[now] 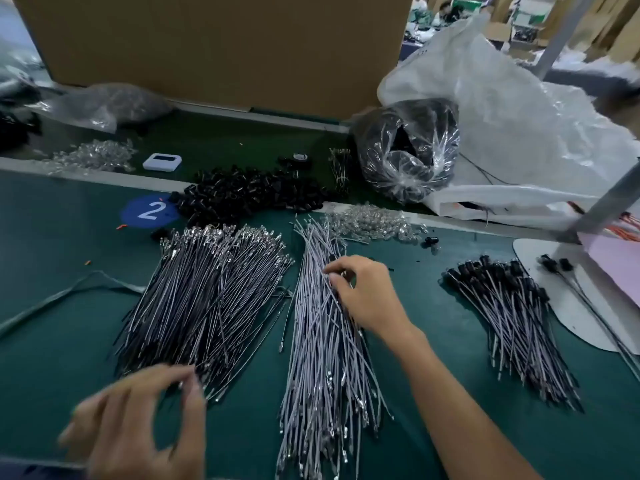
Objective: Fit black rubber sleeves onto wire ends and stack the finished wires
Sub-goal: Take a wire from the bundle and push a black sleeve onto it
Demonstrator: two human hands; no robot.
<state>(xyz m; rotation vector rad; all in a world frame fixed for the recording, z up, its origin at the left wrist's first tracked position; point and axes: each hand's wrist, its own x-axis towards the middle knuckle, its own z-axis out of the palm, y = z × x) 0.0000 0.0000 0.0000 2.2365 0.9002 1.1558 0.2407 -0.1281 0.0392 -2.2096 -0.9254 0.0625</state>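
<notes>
1. Right hand (363, 292): grip clamped on grey wires (322, 358) at mid-tabletop (52, 271).
2. Left hand (138, 417): grip blurred, state unclear, beside dark wires (207, 296).
3. Sleeved wires (512, 313) lie stacked at right, with black rubber sleeves (249, 195) heaped behind.

Even, fairly bright indoor light, soft shadows only. Glare on clear plastic bag (412, 154). Motion blur on left hand (138, 424); overall a bit soft. Wide-angle bend at edges, bg top right out of focus.
</notes>
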